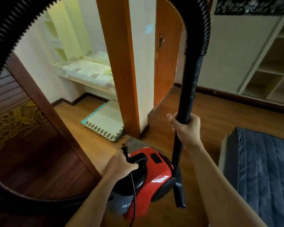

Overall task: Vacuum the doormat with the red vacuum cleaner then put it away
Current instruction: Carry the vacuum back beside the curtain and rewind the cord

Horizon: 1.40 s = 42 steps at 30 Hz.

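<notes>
The red vacuum cleaner (156, 174) hangs low in the middle of the view, above the wooden floor. My left hand (121, 167) grips its black top handle, and the power plug (125, 150) with its thin cord sticks out by my fingers. My right hand (186, 126) grips the black wand (189, 89), held nearly upright with its nozzle (180, 195) pointing down beside the vacuum body. The ribbed black hose (198, 25) loops from the wand's top, over my head and round the left side. A grey doormat (138, 144) peeks out just beyond the vacuum, mostly hidden by it.
A dark wooden door (31, 136) stands open on the left. An orange door frame (121, 71) and wall column lie ahead, with foam floor tiles (103, 122) behind. A blue quilted mattress (261, 169) lies on the right, white cubby shelves (275, 63) at the far right.
</notes>
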Tool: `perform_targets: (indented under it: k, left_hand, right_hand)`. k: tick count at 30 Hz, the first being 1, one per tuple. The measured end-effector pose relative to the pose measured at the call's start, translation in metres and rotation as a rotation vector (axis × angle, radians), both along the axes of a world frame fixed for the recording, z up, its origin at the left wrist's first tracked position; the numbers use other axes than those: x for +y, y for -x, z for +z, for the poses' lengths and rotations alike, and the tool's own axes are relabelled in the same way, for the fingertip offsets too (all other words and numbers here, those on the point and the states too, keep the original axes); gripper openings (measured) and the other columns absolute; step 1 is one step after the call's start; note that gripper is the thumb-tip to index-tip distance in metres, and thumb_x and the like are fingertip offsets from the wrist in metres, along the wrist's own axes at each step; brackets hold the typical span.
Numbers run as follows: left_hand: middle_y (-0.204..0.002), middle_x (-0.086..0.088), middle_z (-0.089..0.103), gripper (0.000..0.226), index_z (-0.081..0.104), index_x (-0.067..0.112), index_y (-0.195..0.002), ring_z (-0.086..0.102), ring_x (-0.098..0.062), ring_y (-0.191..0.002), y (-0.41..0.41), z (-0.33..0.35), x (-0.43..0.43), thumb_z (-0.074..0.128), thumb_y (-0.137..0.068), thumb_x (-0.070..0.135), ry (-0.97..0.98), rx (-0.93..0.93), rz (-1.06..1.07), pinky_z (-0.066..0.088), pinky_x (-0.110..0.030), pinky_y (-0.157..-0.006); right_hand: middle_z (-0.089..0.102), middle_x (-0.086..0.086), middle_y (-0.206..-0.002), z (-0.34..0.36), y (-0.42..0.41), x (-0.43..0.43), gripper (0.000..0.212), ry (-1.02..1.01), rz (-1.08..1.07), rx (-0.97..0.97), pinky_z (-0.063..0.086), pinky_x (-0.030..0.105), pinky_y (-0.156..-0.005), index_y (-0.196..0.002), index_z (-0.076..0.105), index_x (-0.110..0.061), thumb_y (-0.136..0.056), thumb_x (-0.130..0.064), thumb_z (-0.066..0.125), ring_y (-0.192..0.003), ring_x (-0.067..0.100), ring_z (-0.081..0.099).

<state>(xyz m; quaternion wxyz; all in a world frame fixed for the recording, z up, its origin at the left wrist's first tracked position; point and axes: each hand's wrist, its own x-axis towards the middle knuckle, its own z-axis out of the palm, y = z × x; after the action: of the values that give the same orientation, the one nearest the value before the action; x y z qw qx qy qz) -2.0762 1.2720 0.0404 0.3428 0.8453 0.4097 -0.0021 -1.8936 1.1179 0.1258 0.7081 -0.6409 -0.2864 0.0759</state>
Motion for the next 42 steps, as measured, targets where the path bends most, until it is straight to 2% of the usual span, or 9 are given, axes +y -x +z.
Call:
perform_targets:
  k: [8, 14, 16, 18, 21, 25, 29, 34, 42]
  left_hand:
    - [-0.057, 0.003, 0.057, 0.041, 0.06, 0.006, -0.069, 0.063, -0.018, -0.059, -0.111, -0.005, 0.015, 0.073, -0.06, 0.044, 0.03, -0.042, -0.089, 0.04, -0.029, -0.052]
    - [-0.054, 0.005, 0.048, 0.048, 0.048, 0.014, -0.061, 0.051, -0.016, -0.051, -0.202, -0.026, 0.049, 0.069, -0.051, 0.055, 0.073, -0.046, -0.178, 0.031, -0.026, -0.048]
    - [-0.049, 0.006, 0.043, 0.047, 0.042, 0.015, -0.06, 0.046, -0.017, -0.047, -0.239, -0.032, 0.066, 0.075, -0.057, 0.049, 0.104, -0.05, -0.222, 0.031, -0.027, -0.049]
    - [-0.048, 0.005, 0.045, 0.043, 0.046, 0.013, -0.061, 0.049, -0.017, -0.047, -0.281, -0.035, 0.087, 0.079, -0.064, 0.041, 0.113, -0.042, -0.281, 0.034, -0.029, -0.05]
    - [-0.065, 0.002, 0.061, 0.037, 0.062, 0.009, -0.079, 0.063, -0.018, -0.062, -0.342, -0.034, 0.119, 0.08, -0.069, 0.04, 0.112, -0.003, -0.378, 0.044, -0.03, -0.055]
    - [-0.07, -0.002, 0.065, 0.042, 0.061, 0.008, -0.082, 0.064, -0.019, -0.063, -0.414, -0.023, 0.159, 0.081, -0.067, 0.043, 0.122, -0.018, -0.448, 0.053, -0.037, -0.059]
    - [-0.062, 0.0, 0.055, 0.039, 0.052, 0.012, -0.073, 0.057, -0.017, -0.056, -0.476, -0.006, 0.182, 0.081, -0.074, 0.038, 0.085, -0.01, -0.49, 0.045, -0.033, -0.053]
    - [-0.078, -0.003, 0.068, 0.041, 0.065, 0.007, -0.092, 0.066, -0.018, -0.071, -0.551, 0.0, 0.198, 0.081, -0.074, 0.04, 0.09, -0.033, -0.477, 0.054, -0.036, -0.066]
    - [-0.041, 0.008, 0.039, 0.05, 0.039, 0.018, -0.051, 0.041, -0.01, -0.037, -0.692, -0.008, 0.198, 0.081, -0.076, 0.03, 0.076, -0.018, -0.548, 0.031, -0.023, -0.042]
  right_hand:
    - [0.056, 0.018, -0.064, -0.011, -0.092, -0.01, 0.033, 0.027, -0.14, -0.024, 0.049, 0.04, -0.051, -0.074, 0.054, 0.01, -0.089, -0.008, 0.076, -0.052, 0.034, 0.052]
    - [0.056, 0.001, -0.058, -0.028, -0.17, 0.01, 0.027, 0.075, -0.246, -0.012, 0.05, 0.026, -0.049, -0.072, 0.057, 0.004, -0.089, -0.006, 0.075, -0.049, 0.017, 0.053]
    - [0.057, -0.002, -0.057, -0.034, -0.199, 0.023, 0.028, 0.095, -0.289, -0.01, 0.05, 0.025, -0.05, -0.073, 0.057, 0.007, -0.088, -0.007, 0.076, -0.049, 0.016, 0.053]
    - [0.057, -0.005, -0.053, -0.039, -0.23, 0.038, 0.028, 0.113, -0.349, -0.01, 0.05, 0.022, -0.049, -0.074, 0.057, 0.008, -0.088, -0.006, 0.077, -0.047, 0.014, 0.053]
    - [0.057, -0.005, -0.053, -0.039, -0.275, 0.059, 0.028, 0.153, -0.418, 0.002, 0.05, 0.022, -0.05, -0.073, 0.057, 0.007, -0.088, -0.006, 0.076, -0.048, 0.015, 0.053]
    - [0.057, -0.005, -0.053, -0.029, -0.33, 0.089, 0.028, 0.181, -0.515, 0.012, 0.051, 0.021, -0.051, -0.068, 0.057, -0.001, -0.087, -0.007, 0.077, -0.048, 0.013, 0.054]
    - [0.06, -0.008, -0.053, -0.02, -0.379, 0.111, 0.029, 0.2, -0.574, 0.012, 0.052, 0.021, -0.053, -0.067, 0.058, -0.016, -0.086, -0.01, 0.079, -0.049, 0.011, 0.056]
    - [0.06, -0.01, -0.052, -0.013, -0.439, 0.127, 0.027, 0.221, -0.623, 0.025, 0.053, 0.019, -0.054, -0.069, 0.059, -0.017, -0.087, -0.012, 0.078, -0.049, 0.007, 0.057]
    - [0.06, 0.002, -0.061, -0.026, -0.561, 0.116, 0.025, 0.245, -0.698, 0.017, 0.051, 0.016, -0.051, -0.071, 0.059, -0.007, -0.087, -0.012, 0.078, -0.054, 0.015, 0.057]
